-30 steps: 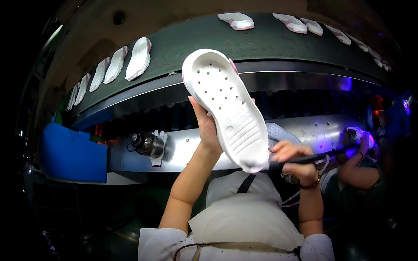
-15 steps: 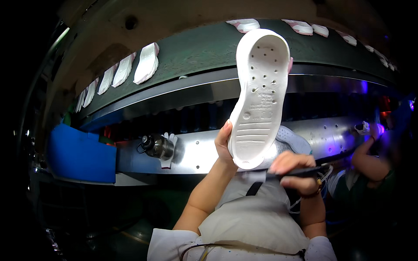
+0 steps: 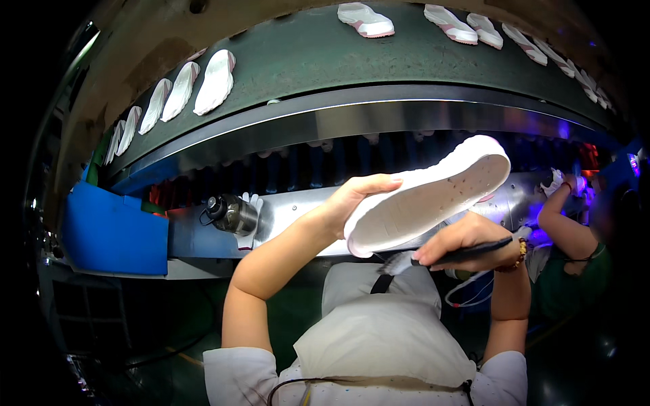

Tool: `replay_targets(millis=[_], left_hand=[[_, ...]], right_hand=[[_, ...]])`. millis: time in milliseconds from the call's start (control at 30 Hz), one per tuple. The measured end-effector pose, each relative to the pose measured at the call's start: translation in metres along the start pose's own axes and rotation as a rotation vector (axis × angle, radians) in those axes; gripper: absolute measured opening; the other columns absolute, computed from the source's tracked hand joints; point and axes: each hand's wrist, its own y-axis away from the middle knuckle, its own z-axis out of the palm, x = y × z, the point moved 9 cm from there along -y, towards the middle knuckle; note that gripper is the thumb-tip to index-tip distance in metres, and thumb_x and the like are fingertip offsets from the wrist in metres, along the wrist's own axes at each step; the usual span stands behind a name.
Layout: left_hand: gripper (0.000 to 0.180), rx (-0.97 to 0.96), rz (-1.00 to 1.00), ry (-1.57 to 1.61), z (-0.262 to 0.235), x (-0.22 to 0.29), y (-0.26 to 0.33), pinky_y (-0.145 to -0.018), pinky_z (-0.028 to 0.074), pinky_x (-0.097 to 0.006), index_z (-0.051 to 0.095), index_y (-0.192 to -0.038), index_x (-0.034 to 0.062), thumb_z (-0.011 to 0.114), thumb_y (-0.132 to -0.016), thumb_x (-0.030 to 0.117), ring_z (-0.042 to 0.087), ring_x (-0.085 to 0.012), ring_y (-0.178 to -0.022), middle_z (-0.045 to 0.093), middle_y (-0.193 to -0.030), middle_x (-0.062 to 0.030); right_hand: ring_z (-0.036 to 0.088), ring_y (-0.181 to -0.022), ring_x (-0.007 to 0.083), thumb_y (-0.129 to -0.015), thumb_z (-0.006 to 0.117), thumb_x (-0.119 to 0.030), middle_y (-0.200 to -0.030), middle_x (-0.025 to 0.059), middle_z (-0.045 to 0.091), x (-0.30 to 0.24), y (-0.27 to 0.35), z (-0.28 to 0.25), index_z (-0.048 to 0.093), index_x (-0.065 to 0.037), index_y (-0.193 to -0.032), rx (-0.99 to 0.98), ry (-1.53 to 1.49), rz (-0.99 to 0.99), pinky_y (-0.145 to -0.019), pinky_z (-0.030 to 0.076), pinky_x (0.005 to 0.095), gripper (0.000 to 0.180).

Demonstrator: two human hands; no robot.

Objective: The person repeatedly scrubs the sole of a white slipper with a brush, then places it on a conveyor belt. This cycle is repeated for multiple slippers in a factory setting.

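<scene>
White shoe point(image 3: 426, 199) is being held sole-up, toe pointing away to the right, above the lap and in front of the steel tabletop point(image 3: 298, 210). Left hand point(image 3: 352, 199) is clenching its heel end. Right hand point(image 3: 467, 240) is gripping a dark brush point(image 3: 447, 256) just below the sole's edge, bristles nearing the heel. Whether the sole is coated cannot be told; brushing appears under way. Beyond the left hand, finished-looking white shoes point(image 3: 217, 81) are riding the green conveyor belt point(image 3: 325, 54).

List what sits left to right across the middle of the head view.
Blue bin → dark motor → left hand → white sole → right hand holding a brush → co-worker's arm.
</scene>
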Motion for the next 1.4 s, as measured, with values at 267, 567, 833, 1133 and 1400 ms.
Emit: replay_targets(millis=[267, 567, 833, 1133, 1400], left_hand=[[0.056, 0.104, -0.228, -0.465, -0.009, -0.006, 0.009, -0.065, 0.046, -0.03, 0.046, -0.113, -0.0002, 0.054, -0.075, 0.041, 0.055, -0.0201, -0.085, 0.052, -0.101, -0.0182], [0.051, 0.224, -0.24, -0.437, -0.023, -0.003, 0.016, -0.064, 0.048, -0.027, 0.048, -0.111, 0.0004, 0.051, -0.077, 0.038, 0.058, -0.0174, -0.078, 0.056, -0.096, -0.0148], [0.053, 0.219, -0.197, -0.521, -0.035, 0.001, 0.016, -0.067, 0.048, -0.028, 0.045, -0.115, -0.0015, 0.051, -0.078, 0.037, 0.059, -0.0178, -0.079, 0.055, -0.1, -0.0157], [0.048, -0.012, 0.049, 0.28, -0.044, -0.053, -0.014, -0.079, 0.047, -0.044, 0.036, -0.121, 0.0008, 0.041, -0.084, 0.031, 0.055, -0.0276, -0.096, 0.05, -0.111, -0.017], [0.045, 0.117, 0.147, 0.292, -0.077, -0.064, -0.023, -0.085, 0.044, -0.036, 0.039, -0.118, -0.0022, 0.043, -0.084, 0.026, 0.054, -0.0253, -0.097, 0.051, -0.112, -0.016]], right_hand=[[0.061, -0.081, 0.021, -0.07, 0.063, -0.003, -0.086, 0.0105, 0.063, -0.001, 0.004, -0.01, 0.059, -0.001, -0.084, -0.04, 0.117, 0.016, -0.071, 0.048, 0.0277, 0.014], [0.06, -0.084, 0.021, -0.071, 0.061, -0.003, -0.087, 0.0118, 0.062, 0.017, 0.032, -0.012, 0.06, -0.002, -0.083, -0.126, 0.408, 0.213, -0.074, 0.047, 0.0277, 0.013], [0.061, -0.081, 0.0193, -0.068, 0.066, -0.005, -0.09, 0.0124, 0.062, 0.048, 0.053, -0.049, 0.061, -0.001, -0.089, 0.185, 0.173, 0.256, -0.072, 0.047, 0.0259, 0.021], [0.056, -0.07, 0.0094, -0.074, 0.059, -0.005, -0.081, 0.0085, 0.063, 0.097, 0.062, -0.046, 0.063, 0.001, -0.085, 0.726, -0.154, 0.203, -0.062, 0.043, 0.0197, 0.014], [0.058, -0.068, 0.0173, -0.072, 0.058, -0.003, -0.077, 0.0113, 0.062, 0.093, 0.054, -0.016, 0.06, 0.003, -0.083, 1.033, 0.439, 0.2, -0.064, 0.045, 0.0249, 0.013]])
